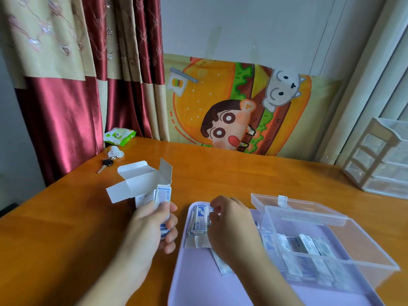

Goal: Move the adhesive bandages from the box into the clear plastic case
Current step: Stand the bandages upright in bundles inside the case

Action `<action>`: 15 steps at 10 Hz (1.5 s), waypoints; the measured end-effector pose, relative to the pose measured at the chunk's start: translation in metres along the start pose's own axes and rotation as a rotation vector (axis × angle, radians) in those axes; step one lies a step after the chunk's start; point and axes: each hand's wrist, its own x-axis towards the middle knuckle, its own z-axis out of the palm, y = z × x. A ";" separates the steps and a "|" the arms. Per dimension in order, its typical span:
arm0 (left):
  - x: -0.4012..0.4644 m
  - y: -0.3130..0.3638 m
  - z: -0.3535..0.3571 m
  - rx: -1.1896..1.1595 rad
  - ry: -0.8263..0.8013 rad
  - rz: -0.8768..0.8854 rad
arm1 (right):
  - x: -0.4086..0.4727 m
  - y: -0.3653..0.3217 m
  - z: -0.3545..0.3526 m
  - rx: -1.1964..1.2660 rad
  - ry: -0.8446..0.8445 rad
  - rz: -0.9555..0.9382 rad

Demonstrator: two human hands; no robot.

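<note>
From the head view, your left hand grips a small stack of blue-and-white wrapped adhesive bandages beside the opened white cardboard box, which stands on the orange wooden tabletop. Your right hand has its fingers curled onto a loose pile of the same bandages lying on the lilac plastic tray; whether it pinches any I cannot tell. The clear plastic case, lid open, sits on the tray to the right and already holds several rows of bandages. So you look roughly midway: part is packed, but the pile and the stack in hand remain outside, and the box interior is hidden.
</note>
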 end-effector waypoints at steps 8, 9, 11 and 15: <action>0.004 -0.002 -0.003 0.076 -0.072 0.030 | 0.046 0.003 0.032 0.017 -0.024 0.354; 0.001 0.001 -0.003 0.048 -0.068 0.011 | 0.036 0.000 0.018 0.100 0.012 0.300; -0.012 0.010 0.006 -0.013 -0.152 -0.041 | -0.010 -0.020 -0.020 0.923 -0.129 0.256; -0.011 -0.004 0.013 0.003 -0.138 0.080 | -0.032 -0.010 -0.006 0.717 -0.027 0.053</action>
